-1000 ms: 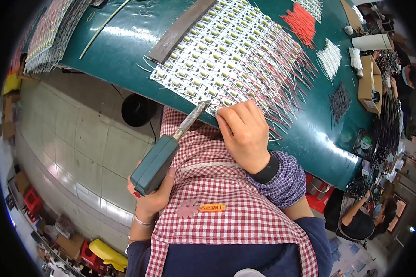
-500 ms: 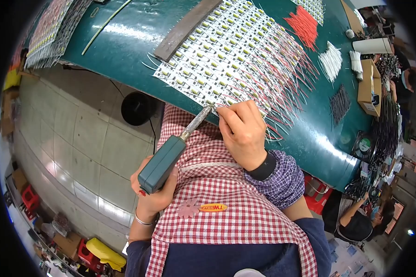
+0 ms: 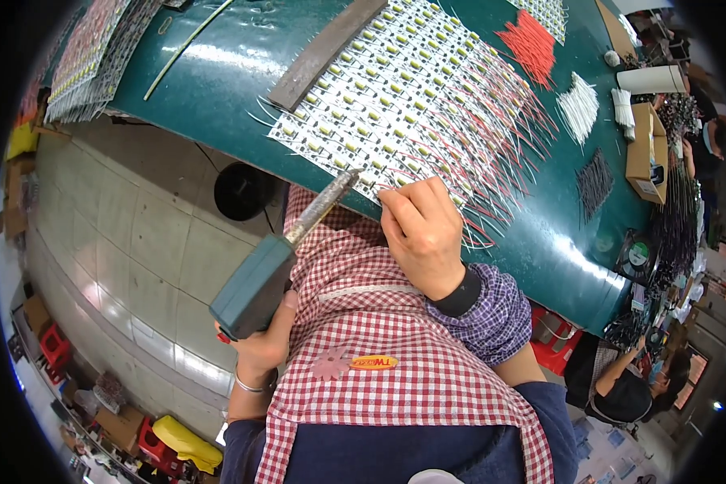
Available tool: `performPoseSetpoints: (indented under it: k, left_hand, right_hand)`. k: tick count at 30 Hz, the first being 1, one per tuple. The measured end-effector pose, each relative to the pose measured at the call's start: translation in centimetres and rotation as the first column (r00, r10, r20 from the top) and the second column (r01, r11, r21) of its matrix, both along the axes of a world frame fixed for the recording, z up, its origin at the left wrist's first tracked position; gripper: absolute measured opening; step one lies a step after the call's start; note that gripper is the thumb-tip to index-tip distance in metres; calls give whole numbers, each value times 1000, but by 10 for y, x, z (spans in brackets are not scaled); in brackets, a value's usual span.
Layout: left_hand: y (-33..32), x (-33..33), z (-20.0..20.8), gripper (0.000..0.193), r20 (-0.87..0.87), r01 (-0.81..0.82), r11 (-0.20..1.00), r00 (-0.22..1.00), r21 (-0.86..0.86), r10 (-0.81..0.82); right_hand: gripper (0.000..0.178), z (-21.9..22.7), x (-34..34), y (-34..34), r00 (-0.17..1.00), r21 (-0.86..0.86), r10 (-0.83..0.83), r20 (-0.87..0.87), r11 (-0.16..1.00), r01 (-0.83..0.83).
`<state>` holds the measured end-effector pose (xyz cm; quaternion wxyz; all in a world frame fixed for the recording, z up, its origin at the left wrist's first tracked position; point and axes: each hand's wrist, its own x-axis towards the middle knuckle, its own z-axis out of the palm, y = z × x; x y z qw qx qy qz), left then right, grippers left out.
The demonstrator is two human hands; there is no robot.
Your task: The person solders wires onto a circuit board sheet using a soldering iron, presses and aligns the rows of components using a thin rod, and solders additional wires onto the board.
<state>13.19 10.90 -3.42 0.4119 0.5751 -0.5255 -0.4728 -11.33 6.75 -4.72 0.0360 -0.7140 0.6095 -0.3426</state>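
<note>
My left hand (image 3: 270,339) is wrapped round the handle of a green-bodied soldering gun (image 3: 256,284). Its metal tip points up and right, over the near edge of a white sheet of small circuit boards (image 3: 355,121). Rows of yellow-green components cover that sheet, and red and white wires (image 3: 500,137) fan out from its right side. At the near edge, my right hand (image 3: 427,238) pinches thumb and forefinger together just right of the tip. What lies between those fingertips is too small to make out.
A dark bar (image 3: 327,52) lies along the sheet's left side on the green table (image 3: 226,105). Bundles of red (image 3: 528,47), white (image 3: 578,109) and black wires (image 3: 594,184) lie to the right, near a cardboard box (image 3: 647,153). A black bin (image 3: 242,191) stands on the floor; another person (image 3: 629,387) sits at right.
My left hand has drawn the soldering gun left and slightly down, so its tip has moved away from my right fingertips. My right hand has barely moved.
</note>
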Motion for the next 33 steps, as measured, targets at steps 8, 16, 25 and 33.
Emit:
performPoseSetpoints:
  k: [8, 16, 25, 33]
  left_hand:
    - [-61, -21, 19, 31, -334, -216, 970, 911, 112, 241]
    - [-159, -11, 27, 24, -405, -91, 994, 909, 53, 104]
    - [-262, -20, 11, 19, -448, 224, 936, 890, 273, -83]
    - [-283, -33, 2, 19, -273, 135, 904, 962, 405, -21]
  right_hand:
    - [19, 22, -3, 6, 994, 107, 12, 107, 994, -24]
    - [36, 51, -62, -15, 995, 96, -78, -58, 992, 83]
    - [71, 22, -79, -18, 980, 469, -38, -194, 874, 127]
    - [70, 25, -83, -16, 992, 483, -20, -124, 872, 78]
